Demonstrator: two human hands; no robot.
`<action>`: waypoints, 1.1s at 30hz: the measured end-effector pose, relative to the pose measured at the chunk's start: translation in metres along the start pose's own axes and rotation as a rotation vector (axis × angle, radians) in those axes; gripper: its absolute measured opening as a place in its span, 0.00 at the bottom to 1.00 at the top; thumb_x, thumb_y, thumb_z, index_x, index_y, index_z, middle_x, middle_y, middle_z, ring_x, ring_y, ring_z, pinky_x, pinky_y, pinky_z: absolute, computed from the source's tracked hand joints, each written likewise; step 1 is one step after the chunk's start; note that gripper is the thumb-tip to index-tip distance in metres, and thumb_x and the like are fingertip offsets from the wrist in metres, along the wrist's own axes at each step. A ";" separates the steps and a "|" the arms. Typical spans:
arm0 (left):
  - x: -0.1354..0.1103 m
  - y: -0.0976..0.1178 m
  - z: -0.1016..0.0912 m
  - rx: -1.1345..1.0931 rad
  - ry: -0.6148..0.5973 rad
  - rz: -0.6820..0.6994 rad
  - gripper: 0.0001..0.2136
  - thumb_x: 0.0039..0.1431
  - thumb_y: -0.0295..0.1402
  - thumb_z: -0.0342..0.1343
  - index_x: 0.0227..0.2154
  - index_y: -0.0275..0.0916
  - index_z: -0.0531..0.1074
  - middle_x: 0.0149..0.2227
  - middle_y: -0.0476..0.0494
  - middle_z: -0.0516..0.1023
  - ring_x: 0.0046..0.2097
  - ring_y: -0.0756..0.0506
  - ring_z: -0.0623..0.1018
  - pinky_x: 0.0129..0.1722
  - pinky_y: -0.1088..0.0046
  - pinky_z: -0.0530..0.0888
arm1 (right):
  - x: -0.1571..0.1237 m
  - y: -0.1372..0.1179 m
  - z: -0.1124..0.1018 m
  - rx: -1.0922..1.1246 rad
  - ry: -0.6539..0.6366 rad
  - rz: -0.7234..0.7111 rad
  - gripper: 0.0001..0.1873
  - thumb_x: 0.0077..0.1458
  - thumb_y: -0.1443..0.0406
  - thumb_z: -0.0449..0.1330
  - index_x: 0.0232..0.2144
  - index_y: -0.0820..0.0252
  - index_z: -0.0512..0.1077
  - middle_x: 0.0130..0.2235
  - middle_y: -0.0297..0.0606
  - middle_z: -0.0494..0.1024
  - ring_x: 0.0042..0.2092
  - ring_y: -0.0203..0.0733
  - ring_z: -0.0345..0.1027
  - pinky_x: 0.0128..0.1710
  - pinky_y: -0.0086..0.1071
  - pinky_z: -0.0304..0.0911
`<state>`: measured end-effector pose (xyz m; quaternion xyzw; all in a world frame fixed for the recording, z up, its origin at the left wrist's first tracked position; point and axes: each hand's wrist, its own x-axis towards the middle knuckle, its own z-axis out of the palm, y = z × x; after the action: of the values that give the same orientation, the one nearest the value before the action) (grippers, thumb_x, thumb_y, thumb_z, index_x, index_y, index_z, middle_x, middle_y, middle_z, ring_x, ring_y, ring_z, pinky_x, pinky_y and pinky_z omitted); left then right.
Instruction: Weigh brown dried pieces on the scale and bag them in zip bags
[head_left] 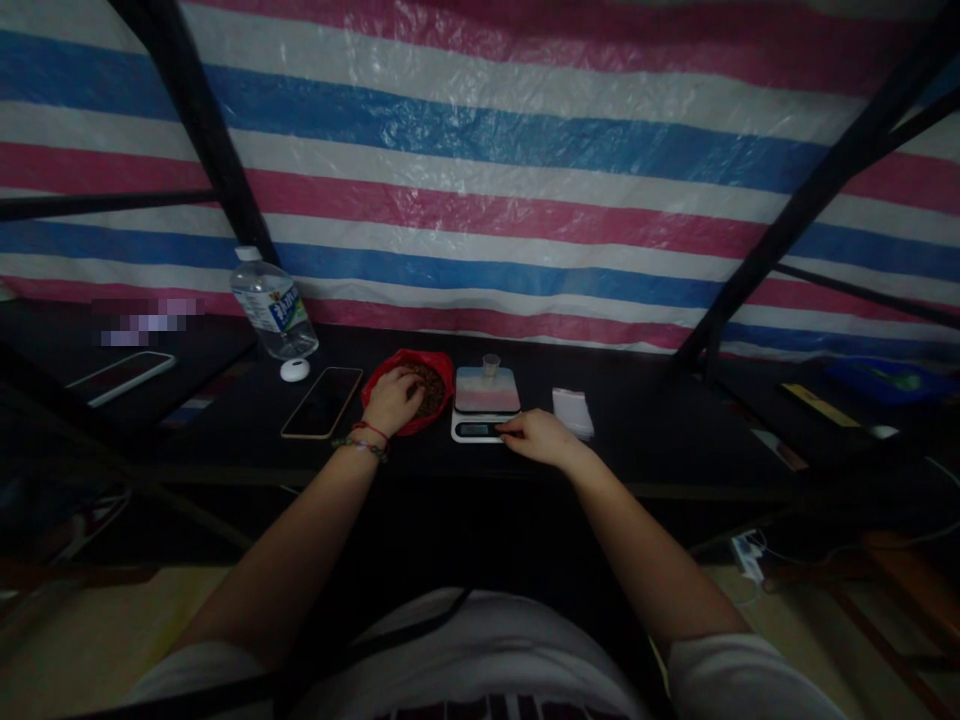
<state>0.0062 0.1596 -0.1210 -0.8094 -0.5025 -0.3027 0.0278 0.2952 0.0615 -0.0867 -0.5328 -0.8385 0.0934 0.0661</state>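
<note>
A red plastic bag [443, 372] lies with its mouth spread, holding small brown grains [431, 390]. My left hand [393, 402] rests on its left side, fingers stretched apart over the grains; I see nothing held in it. To the right is a white kitchen scale [487, 409] with a shiny square plate and a display along its front. A small clear cup [491, 366] stands on the back of that plate. At the right end of the display panel, my right hand [536, 437] touches the scale with its fingertips, fingers extended and holding nothing visible.
Left of the bag lie a phone [323, 403] and a white round case [295, 370], with a clear bottle [275, 308] behind. A stack of small white bags [572, 412] lies right of the scale. Dark metal bars [780, 235] slant up either side before a striped plastic sheet [480, 140].
</note>
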 end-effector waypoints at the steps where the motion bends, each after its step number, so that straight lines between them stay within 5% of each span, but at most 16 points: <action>1: 0.000 0.000 0.000 0.001 -0.003 -0.009 0.15 0.59 0.38 0.46 0.41 0.39 0.75 0.47 0.40 0.74 0.51 0.41 0.71 0.54 0.62 0.66 | 0.000 0.000 0.000 0.004 -0.002 -0.012 0.19 0.56 0.58 0.54 0.48 0.51 0.74 0.39 0.37 0.81 0.36 0.42 0.74 0.35 0.29 0.61; 12: 0.000 0.001 0.002 0.028 0.005 -0.018 0.16 0.60 0.39 0.47 0.44 0.40 0.74 0.49 0.40 0.73 0.52 0.41 0.70 0.55 0.63 0.65 | 0.002 0.002 0.004 0.009 0.023 0.020 0.23 0.55 0.56 0.56 0.53 0.53 0.70 0.40 0.39 0.81 0.35 0.42 0.74 0.35 0.29 0.62; 21: -0.003 0.010 -0.003 0.086 -0.037 -0.022 0.20 0.60 0.46 0.46 0.48 0.40 0.72 0.52 0.39 0.72 0.54 0.38 0.69 0.55 0.60 0.64 | 0.002 -0.001 0.004 -0.026 -0.005 -0.035 0.18 0.55 0.54 0.55 0.42 0.53 0.77 0.34 0.39 0.81 0.34 0.42 0.72 0.33 0.29 0.58; 25: -0.003 0.009 -0.002 0.119 -0.077 -0.039 0.21 0.60 0.47 0.47 0.47 0.40 0.72 0.51 0.38 0.72 0.52 0.37 0.70 0.53 0.60 0.66 | -0.001 0.004 0.006 0.068 0.240 -0.039 0.19 0.59 0.57 0.50 0.30 0.59 0.77 0.29 0.38 0.78 0.31 0.38 0.68 0.32 0.29 0.55; 29: -0.002 0.008 -0.001 0.126 -0.082 -0.064 0.19 0.60 0.45 0.47 0.46 0.40 0.73 0.50 0.38 0.73 0.51 0.38 0.71 0.51 0.61 0.67 | 0.002 0.022 0.012 0.217 0.585 0.209 0.20 0.59 0.58 0.48 0.23 0.60 0.71 0.23 0.35 0.71 0.27 0.37 0.62 0.28 0.29 0.51; 33: 0.001 0.007 -0.001 0.125 -0.073 -0.044 0.17 0.61 0.43 0.47 0.43 0.40 0.75 0.47 0.38 0.74 0.48 0.39 0.72 0.49 0.62 0.68 | 0.012 0.038 0.025 0.381 0.591 0.368 0.19 0.57 0.56 0.49 0.19 0.58 0.65 0.19 0.32 0.65 0.25 0.37 0.59 0.25 0.29 0.47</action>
<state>0.0120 0.1565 -0.1182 -0.8055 -0.5386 -0.2414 0.0532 0.3185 0.0863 -0.1194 -0.6562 -0.6414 0.1001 0.3846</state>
